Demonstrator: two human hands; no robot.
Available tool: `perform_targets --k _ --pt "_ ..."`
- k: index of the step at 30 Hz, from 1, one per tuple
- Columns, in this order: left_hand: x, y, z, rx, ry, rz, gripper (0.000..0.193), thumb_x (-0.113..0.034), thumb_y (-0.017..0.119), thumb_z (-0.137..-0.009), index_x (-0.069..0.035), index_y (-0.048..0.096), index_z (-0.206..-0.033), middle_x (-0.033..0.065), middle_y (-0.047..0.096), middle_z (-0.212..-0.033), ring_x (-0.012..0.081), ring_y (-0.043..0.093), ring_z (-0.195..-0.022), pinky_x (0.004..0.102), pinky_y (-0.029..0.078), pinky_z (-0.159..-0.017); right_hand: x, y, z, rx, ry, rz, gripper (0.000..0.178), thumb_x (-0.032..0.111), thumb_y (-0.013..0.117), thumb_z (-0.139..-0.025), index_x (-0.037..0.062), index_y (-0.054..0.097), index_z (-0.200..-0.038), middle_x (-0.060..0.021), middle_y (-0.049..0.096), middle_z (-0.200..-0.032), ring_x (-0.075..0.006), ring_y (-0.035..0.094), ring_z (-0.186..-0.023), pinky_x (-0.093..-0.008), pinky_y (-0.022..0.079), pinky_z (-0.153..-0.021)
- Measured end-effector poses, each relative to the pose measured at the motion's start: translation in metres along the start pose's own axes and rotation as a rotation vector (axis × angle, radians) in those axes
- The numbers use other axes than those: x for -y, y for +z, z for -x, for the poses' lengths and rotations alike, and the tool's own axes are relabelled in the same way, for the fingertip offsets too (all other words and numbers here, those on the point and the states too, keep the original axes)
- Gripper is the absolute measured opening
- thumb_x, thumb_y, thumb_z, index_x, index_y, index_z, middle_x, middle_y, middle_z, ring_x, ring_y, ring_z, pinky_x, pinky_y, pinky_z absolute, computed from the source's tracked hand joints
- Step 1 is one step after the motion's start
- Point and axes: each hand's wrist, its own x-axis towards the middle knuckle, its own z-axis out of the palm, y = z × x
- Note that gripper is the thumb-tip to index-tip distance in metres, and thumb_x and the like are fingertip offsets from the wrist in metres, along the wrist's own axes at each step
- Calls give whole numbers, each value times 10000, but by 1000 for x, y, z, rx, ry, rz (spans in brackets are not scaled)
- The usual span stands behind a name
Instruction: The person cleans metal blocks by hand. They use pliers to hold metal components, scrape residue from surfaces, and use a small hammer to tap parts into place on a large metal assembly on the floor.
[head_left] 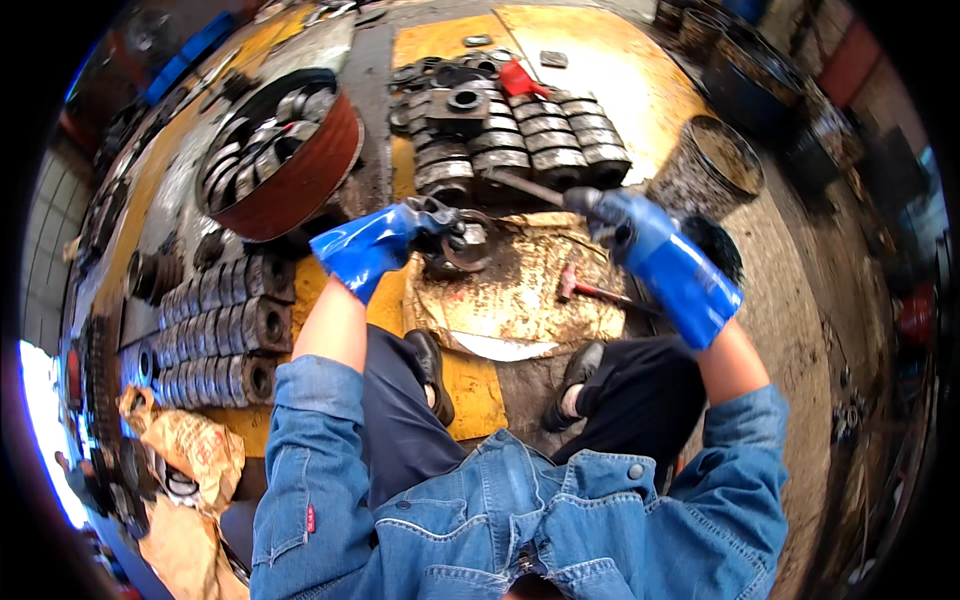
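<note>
Both my hands wear blue rubber gloves with dark, greasy fingers. My left hand (400, 232) is closed on a dark metal ring (470, 262) with a shiny inner part, over a stained paper sack (520, 295). In my right hand (645, 240) is a long-shafted metal tool (527, 186), perhaps a screwdriver; its shaft points left, above and beyond the ring. My fingers wrap its handle end. A small red-headed hammer (590, 290) lies on the sack below my right hand.
Rows of metal ring parts (530, 140) stand just beyond, with a red object (520, 78) on top. At left are a brown drum (300, 180) of rings and more stacked parts (225, 330). A dirty bucket (710, 165) stands right. My shoes (575, 385) flank the sack.
</note>
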Motion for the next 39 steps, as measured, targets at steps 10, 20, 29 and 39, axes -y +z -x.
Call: perform_targets --k 10,20,29,39 --pt "28 6 -33 88 167 -34 38 -19 649 -827 -5 678 -848 47 669 -739 93 564 -675 269 473 -616 -186 -138 76 -895 323 -901 343 368 553 -906 83 617 -1085 -118 676 -818 -169 583 -576 -274 453 -474" --pt "43 8 -30 -264 166 -111 114 -103 684 -829 6 680 -862 85 680 -752 136 605 -664 293 488 -628 -333 -133 213 -1364 499 -1464 338 427 553 -897 91 588 -919 -50 575 -693 -162 504 -518 -287 453 -464" --pt "24 -8 -26 -449 193 88 202 -182 655 -842 -18 691 -955 88 689 -886 163 624 -784 291 492 -735 -203 -150 162 -1430 498 -1007 258 397 581 -866 139 590 -868 -92 636 -671 -168 423 -386 -269 347 -351" --pt "-35 3 33 -287 21 820 256 -276 506 -945 -76 656 -1002 111 668 -995 248 635 -892 365 525 -736 -25 -11 15 -390 358 -822 363 344 679 -781 193 615 -1105 -65 595 -953 -134 490 -576 -278 419 -469"
